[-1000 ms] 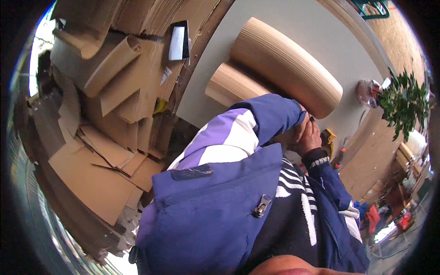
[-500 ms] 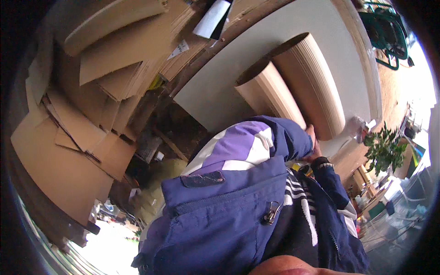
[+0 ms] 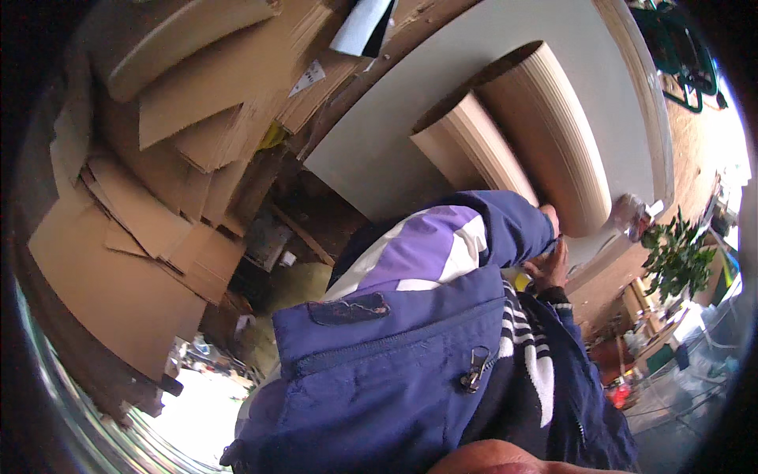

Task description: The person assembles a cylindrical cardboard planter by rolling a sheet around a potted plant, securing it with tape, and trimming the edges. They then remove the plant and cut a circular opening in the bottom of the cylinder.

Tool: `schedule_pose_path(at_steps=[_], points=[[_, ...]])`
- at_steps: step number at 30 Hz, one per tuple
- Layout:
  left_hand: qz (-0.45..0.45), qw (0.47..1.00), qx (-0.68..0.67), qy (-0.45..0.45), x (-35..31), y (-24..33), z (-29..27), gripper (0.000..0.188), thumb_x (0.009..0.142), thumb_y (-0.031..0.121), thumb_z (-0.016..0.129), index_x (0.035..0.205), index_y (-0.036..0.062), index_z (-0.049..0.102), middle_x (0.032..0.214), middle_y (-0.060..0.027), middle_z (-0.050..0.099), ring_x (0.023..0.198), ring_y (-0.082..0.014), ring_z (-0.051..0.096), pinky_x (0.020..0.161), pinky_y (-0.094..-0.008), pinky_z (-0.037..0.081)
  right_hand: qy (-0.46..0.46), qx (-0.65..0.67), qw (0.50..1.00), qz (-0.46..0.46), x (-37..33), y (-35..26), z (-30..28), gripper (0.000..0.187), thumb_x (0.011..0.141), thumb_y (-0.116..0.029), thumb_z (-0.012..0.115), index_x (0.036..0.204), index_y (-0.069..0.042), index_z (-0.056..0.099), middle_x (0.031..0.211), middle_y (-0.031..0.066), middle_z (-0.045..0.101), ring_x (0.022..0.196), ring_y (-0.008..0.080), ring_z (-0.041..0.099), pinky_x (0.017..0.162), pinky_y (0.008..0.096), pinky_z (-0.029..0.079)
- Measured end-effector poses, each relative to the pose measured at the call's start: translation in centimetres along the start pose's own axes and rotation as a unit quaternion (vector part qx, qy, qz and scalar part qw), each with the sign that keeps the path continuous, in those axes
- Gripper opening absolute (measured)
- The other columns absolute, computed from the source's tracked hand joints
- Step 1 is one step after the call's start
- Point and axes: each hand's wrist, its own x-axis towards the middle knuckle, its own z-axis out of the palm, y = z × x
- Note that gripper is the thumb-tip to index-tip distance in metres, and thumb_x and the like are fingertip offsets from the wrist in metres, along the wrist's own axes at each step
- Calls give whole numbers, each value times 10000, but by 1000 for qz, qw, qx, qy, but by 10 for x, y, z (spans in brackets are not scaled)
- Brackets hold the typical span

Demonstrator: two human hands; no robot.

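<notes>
Two ribbed tan rolls lie side by side on the pale grey tabletop (image 3: pixel 379 150): the larger roll (image 3: pixel 564 146) to the right, the smaller roll (image 3: pixel 482 150) just beside it to the left, both with their hollow upper ends showing. The left hand (image 3: pixel 550 221) is at the lower end of the smaller roll; its fingers are mostly hidden by the sleeve (image 3: pixel 430 241), so I cannot tell whether they pinch anything. The right hand (image 3: pixel 550 268) sits just below it, fingers bent, their grip unclear, with a yellow thing (image 3: pixel 522 280) partly showing beside it.

Bare tabletop lies left of the smaller roll, reaching the tabletop's left corner, where a dark gap and piled cardboard (image 3: pixel 213 95) begin. Right of the larger roll a narrower bare strip runs to the wooden edge (image 3: pixel 641 71). Toward the lower right, room is tighter: a clear plastic-wrapped thing (image 3: pixel 628 213) and a leafy plant (image 3: pixel 681 254) stand near the roll's lower end.

Compared with half a second ago, the tabletop and rolls appear a little farther right, the rolls keep the same arrangement, and more of the right hand shows.
</notes>
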Motion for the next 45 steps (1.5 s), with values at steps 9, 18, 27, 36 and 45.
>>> schedule_pose_path(at_steps=[9,18,27,36,45], points=[[27,996,-3,-86,-78,-10,-65,759,532,524,898,1073,24,715,1094,-203,712,1044,-317,687,908,-405,545,233,-3,972,-33,-23,-49,31,1108,515,-382,919,1430,-50,388,1455,219,387,1359,457,340,1150,534,306],[-21,973,-29,-226,-48,-29,-58,1141,514,685,828,1313,-82,555,1293,-290,602,1196,-372,599,1037,-389,468,380,-4,924,-53,-38,-44,66,837,595,-222,828,1359,-189,488,1433,161,430,1337,471,377,982,539,505],[-44,950,-88,-297,-32,-58,-45,1060,687,667,765,1453,3,453,1455,-235,500,1359,-357,465,1145,-390,348,404,7,913,-62,-37,-42,75,544,819,-142,634,1342,-227,514,1425,111,455,1333,452,405,824,440,588],[-37,968,-82,-235,-34,-65,-53,1053,750,773,613,1461,13,451,1517,-229,417,1412,-353,381,1184,-392,273,273,44,958,-75,-30,-34,35,740,732,-167,703,1419,-199,430,1447,141,412,1333,486,363,929,487,556],[-55,984,-139,-92,-50,-39,-83,876,802,647,676,1406,34,513,1440,-248,505,1340,-379,480,1122,-414,379,55,42,996,-57,10,-21,-28,1145,474,-326,931,1458,-121,383,1434,168,427,1317,459,396,1069,501,451]])
